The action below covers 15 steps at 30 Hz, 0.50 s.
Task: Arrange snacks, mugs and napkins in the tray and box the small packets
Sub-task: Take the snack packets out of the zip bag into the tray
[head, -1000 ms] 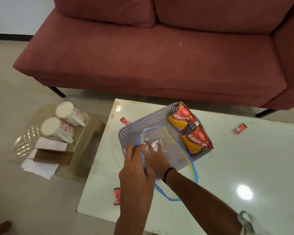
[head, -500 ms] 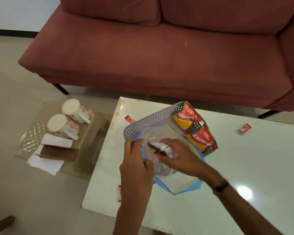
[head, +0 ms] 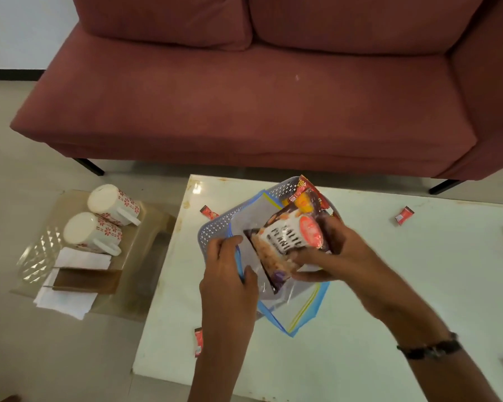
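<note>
A grey perforated tray [head: 215,227] sits on the white table [head: 360,285] with red and yellow snack packs [head: 305,198] at its far end. A clear zip bag with blue edges [head: 291,311] lies over the tray's near side. My left hand [head: 230,274] grips the bag's left edge. My right hand [head: 328,250] holds a dark salted peanut packet [head: 285,242] partly out of the bag. Small red packets lie on the table: one [head: 208,211] left of the tray, one [head: 404,216] at the right, one [head: 198,340] at the near left edge.
A low glass side table [head: 32,256] on the floor at left carries two white mugs with red flowers [head: 99,224], white napkins [head: 67,300] and a brown box [head: 84,281]. A maroon sofa [head: 244,97] stands behind the table.
My right hand went into the zip bag and has drawn the peanut packet up out of it. My left hand kept its hold on the bag's edge.
</note>
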{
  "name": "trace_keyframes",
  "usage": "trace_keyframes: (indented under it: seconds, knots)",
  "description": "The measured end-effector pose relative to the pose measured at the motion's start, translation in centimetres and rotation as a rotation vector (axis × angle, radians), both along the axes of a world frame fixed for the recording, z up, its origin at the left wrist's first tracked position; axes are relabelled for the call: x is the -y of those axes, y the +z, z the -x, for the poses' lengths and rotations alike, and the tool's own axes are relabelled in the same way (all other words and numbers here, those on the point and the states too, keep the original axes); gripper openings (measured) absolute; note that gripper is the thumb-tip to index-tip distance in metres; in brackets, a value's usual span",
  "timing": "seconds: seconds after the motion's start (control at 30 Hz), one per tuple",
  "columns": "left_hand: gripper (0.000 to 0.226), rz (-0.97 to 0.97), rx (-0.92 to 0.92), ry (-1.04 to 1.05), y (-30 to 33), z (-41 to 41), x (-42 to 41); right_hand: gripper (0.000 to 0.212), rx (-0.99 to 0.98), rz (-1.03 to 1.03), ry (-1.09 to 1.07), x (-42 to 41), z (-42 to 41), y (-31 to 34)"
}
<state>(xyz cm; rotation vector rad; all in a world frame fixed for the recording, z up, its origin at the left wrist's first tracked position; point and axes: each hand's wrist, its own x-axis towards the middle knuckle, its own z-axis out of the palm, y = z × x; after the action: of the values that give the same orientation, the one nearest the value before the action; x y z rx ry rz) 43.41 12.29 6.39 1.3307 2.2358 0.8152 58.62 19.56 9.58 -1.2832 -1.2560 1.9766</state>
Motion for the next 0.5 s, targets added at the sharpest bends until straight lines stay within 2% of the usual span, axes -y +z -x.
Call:
trace_keyframes:
  seconds: [0.13,0.2,0.3,0.4,0.5]
  knots:
    - [0.039,0.016,-0.01,0.029,-0.3,0.6,-0.1,0.042,-0.136,-0.156,-0.232,-2.6,-2.7,2.6]
    - [0.04,0.033,0.002,0.053,-0.5,0.9,-0.3,0.046,-0.056,-0.208,-0.268,-4.7,-3.7,1.5]
    - [0.042,0.064,0.032,0.08,-0.5,1.1,-0.6,0.039,0.138,-0.221,-0.255,-7.3,-3.9,-4.1]
    - [0.042,0.064,0.044,0.066,-0.8,1.1,-1.0,0.033,0.254,-0.151,-0.202,-8.3,-3.0,-10.9]
    - [0.043,0.048,0.064,0.058,-1.3,1.3,-1.1,0.04,0.3,-0.111,-0.099,-8.7,-1.9,-16.0]
